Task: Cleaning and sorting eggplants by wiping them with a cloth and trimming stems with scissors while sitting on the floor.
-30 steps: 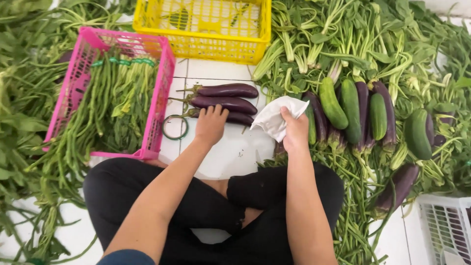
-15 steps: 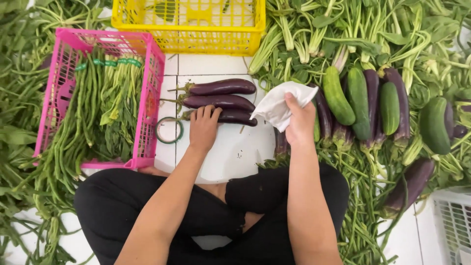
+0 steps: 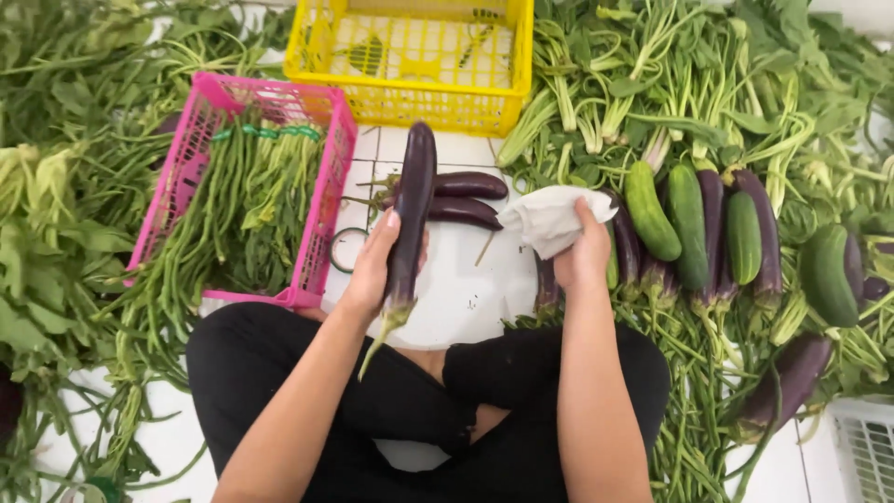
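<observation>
Bare forearms — black trousers, no sleeves

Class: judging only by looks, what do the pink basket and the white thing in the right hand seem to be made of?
Pink basket: probably moulded plastic, given its uniform bright colour and regular lattice walls. White thing in the right hand: seemingly soft cloth, matte, bunched in loose folds; paper towel cannot be ruled out.

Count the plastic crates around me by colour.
Pink crate: 1
Yellow crate: 1
White crate: 1
Total: 3
</observation>
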